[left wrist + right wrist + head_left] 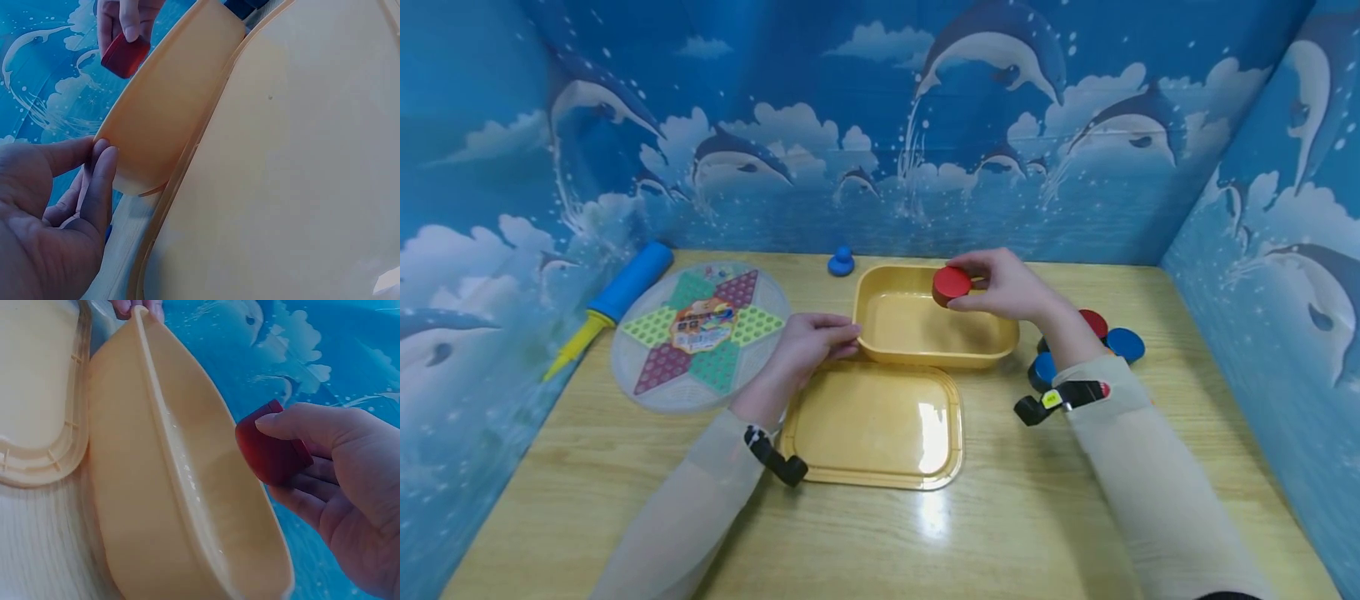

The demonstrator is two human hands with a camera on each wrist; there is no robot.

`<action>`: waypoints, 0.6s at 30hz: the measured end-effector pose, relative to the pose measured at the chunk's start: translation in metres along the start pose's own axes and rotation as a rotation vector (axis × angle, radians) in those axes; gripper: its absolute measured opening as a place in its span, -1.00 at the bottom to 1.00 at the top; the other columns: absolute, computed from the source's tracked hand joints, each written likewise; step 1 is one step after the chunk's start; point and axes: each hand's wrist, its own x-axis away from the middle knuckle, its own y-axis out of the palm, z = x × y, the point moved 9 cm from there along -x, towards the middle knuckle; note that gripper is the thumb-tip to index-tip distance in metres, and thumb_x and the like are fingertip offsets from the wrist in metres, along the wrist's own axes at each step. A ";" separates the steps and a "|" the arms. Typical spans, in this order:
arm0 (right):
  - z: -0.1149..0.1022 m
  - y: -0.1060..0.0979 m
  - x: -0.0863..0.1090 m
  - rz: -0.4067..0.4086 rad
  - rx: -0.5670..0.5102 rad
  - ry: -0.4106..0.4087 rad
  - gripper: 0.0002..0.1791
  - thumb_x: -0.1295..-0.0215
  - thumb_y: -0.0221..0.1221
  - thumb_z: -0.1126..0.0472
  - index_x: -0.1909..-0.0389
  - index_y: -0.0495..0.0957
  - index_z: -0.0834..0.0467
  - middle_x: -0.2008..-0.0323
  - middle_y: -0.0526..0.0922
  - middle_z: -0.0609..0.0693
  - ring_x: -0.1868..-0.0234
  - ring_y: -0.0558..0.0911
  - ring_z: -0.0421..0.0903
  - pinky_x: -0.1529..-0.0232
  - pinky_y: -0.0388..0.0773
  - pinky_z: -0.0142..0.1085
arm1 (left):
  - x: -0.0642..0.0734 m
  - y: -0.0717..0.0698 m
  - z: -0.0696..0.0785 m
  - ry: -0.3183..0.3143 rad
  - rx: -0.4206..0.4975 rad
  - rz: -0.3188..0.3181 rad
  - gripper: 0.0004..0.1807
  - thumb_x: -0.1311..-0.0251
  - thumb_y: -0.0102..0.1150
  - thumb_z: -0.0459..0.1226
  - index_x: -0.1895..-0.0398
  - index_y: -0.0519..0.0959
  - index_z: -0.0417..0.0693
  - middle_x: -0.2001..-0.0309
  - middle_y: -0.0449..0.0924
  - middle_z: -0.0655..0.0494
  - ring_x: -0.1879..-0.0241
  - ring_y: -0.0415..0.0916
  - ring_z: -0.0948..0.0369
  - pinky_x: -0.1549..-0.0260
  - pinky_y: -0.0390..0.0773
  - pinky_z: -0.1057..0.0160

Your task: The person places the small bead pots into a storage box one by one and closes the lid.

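My right hand point(1009, 287) grips a short red cylinder point(951, 286) between thumb and fingers, holding it over the right part of an open yellow plastic box point(902, 321). With thumb and fingertips, my left hand point(812, 342) pinches the box's rim at its left end, as the left wrist view shows close up. The box's matching flat lid point(872, 425) lies on the table directly in front of it. In the right wrist view the red cylinder point(269, 447) is tilted, its side overlapping the box's far rim.
Right of the box, partly behind my right forearm, sit more short cylinders, including a blue one point(1125, 344) and a red one point(1094, 322). A blue rubber duck point(841, 262) stands behind the box. Leftward are a round star-patterned board point(752, 325) and a blue-and-yellow pump point(636, 279).
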 end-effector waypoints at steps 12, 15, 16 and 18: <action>-0.001 0.030 -0.033 -0.062 0.028 0.001 -0.29 -0.22 0.55 0.25 -0.36 0.53 0.33 -0.15 0.68 0.18 -0.13 0.66 0.09 -0.15 0.73 -0.09 | -0.002 0.000 -0.001 -0.001 0.003 -0.001 -0.70 -0.37 0.40 -0.39 -0.11 0.67 -0.33 0.02 0.68 -0.24 0.20 0.78 0.08 0.11 0.81 0.19; 0.000 0.038 -0.040 -0.074 0.036 0.002 -0.30 -0.23 0.55 0.24 -0.36 0.54 0.32 -0.13 0.69 0.16 -0.12 0.66 0.06 -0.13 0.73 -0.10 | -0.001 0.000 -0.001 -0.001 -0.004 -0.002 -0.69 -0.37 0.41 -0.38 -0.11 0.67 -0.33 0.03 0.69 -0.23 0.20 0.79 0.09 0.11 0.80 0.20; 0.000 0.040 -0.041 -0.079 0.038 0.003 -0.30 -0.23 0.55 0.24 -0.36 0.54 0.31 -0.13 0.69 0.15 -0.11 0.66 0.06 -0.12 0.73 -0.10 | -0.001 0.000 -0.001 -0.001 -0.001 -0.004 -0.70 -0.37 0.41 -0.39 -0.11 0.67 -0.33 0.03 0.69 -0.24 0.21 0.79 0.08 0.11 0.80 0.20; 0.002 0.045 -0.045 -0.085 0.049 0.009 -0.32 -0.24 0.54 0.23 -0.35 0.55 0.29 -0.12 0.70 0.13 -0.10 0.66 0.04 -0.10 0.72 -0.10 | 0.000 0.000 -0.001 0.001 0.002 -0.005 -0.70 -0.37 0.41 -0.40 -0.11 0.66 -0.35 0.04 0.69 -0.24 0.22 0.79 0.09 0.11 0.81 0.19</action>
